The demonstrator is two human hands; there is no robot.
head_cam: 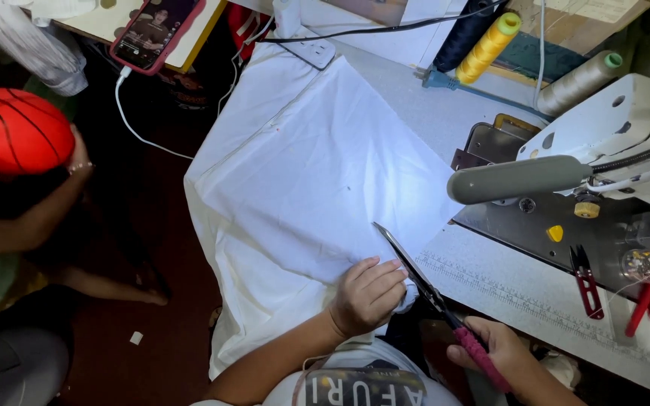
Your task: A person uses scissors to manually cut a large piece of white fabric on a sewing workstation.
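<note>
The white cloth [302,173] lies spread over the left end of the desk [520,308], its near side spilling off the desk's front edge toward the person's lap; the scissors [415,274] sit with their blades parted at the cloth's near right edge, tips pointing toward the middle of the sheet. To cut well here, it seems best to keep the fabric taut and flat just ahead of the blades, and to let the lower blade ride along the desk so the line stays straight; loose folds near the front edge could drag the cut aside. The left hand [366,295] is curled, its grip clenched on a bunch of cloth just beside the blades; the right hand [502,353] has its grip closed round the red-wrapped scissor handle [479,353], off the front edge. Further right stand a sewing machine [611,135] with a lamp [520,179], thread cones [488,46] at the back edge, and red snips [586,282].
</note>
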